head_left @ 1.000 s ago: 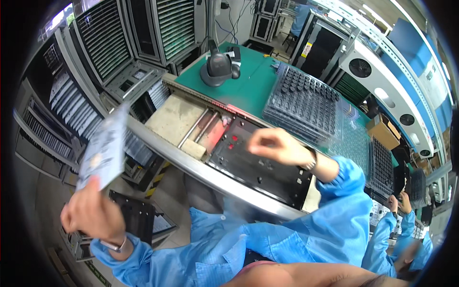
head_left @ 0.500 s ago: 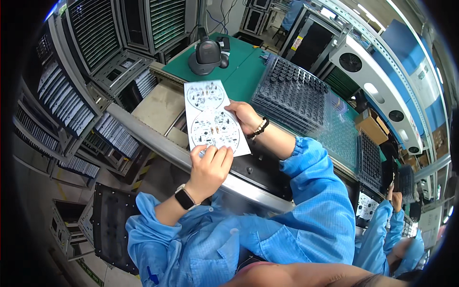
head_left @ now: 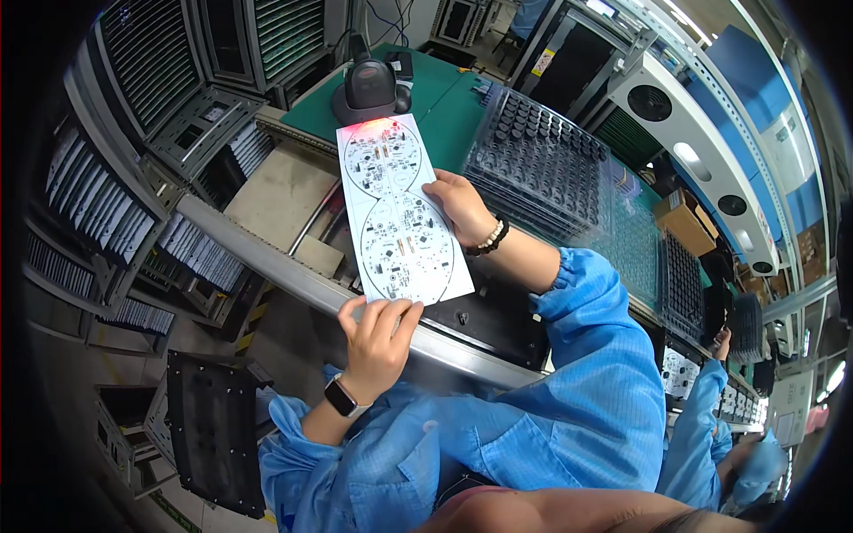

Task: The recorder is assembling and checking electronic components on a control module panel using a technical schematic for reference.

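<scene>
A white circuit board with two joined round outlines and small dark parts is held tilted over the bench edge. The fingers of my left hand grip its near edge. My right hand is closed on its right edge, thumb on top; the fingers below are partly hidden. Just past the board's far end stands a black barcode scanner in a cradle. Its red light falls across that far end.
Stacked clear plastic trays with black round parts stand on the green mat. A metal rail borders the bench. Racks of boards line the left. At right are a fan unit, a cardboard box and a co-worker's blue sleeve.
The board's far end has moved up to the scanner, and red light now shows on it. My left hand has shifted to the near edge; my right hand still holds the right side.
</scene>
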Demonstrator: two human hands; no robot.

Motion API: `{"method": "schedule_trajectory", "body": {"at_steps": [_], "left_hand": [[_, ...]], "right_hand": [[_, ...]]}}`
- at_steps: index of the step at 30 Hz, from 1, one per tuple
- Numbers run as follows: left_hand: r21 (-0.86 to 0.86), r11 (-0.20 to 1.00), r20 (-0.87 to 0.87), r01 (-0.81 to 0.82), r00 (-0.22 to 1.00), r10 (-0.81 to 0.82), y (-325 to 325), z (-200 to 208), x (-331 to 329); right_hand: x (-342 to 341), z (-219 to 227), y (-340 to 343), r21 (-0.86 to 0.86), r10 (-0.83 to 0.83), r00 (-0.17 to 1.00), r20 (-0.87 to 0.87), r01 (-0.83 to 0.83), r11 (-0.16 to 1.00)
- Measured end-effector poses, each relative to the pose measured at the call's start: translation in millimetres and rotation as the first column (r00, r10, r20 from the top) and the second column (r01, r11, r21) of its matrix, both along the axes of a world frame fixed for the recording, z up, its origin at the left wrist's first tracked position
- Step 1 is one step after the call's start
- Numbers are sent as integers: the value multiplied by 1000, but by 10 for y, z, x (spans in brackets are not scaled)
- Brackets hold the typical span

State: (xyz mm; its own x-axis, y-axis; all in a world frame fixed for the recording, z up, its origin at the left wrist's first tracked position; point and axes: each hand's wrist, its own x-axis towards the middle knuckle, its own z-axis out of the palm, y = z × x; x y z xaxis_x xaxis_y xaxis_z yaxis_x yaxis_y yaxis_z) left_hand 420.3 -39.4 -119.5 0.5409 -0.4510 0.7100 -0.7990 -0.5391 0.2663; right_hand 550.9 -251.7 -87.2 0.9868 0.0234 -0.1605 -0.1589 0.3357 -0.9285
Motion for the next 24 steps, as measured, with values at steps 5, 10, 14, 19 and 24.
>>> {"method": "schedule_trajectory", "body": {"at_steps": [5,10,14,19,24], "left_hand": [[-18,1000,-8,11,1000,-11,-1,1,-46],[-38,999,-10,-7,1000,6,-2,-7,-44],[-58,998,-33,1,999,-2,2,-33,-39],[-41,998,-7,49,999,-49,72,-27,-65],[-68,993,145,94,986,-83,327,-141,-57]], "right_hand": [[-36,30,-8,-24,24,1000,-14,-24,999],[-9,18,6,-26,42,999,-7,-42,999],[-39,43,10,-61,34,999,-29,-36,998],[-182,78,-74,-119,-20,999,-38,15,993],[-634,305,-310,-46,-26,997,-73,23,999]]}}
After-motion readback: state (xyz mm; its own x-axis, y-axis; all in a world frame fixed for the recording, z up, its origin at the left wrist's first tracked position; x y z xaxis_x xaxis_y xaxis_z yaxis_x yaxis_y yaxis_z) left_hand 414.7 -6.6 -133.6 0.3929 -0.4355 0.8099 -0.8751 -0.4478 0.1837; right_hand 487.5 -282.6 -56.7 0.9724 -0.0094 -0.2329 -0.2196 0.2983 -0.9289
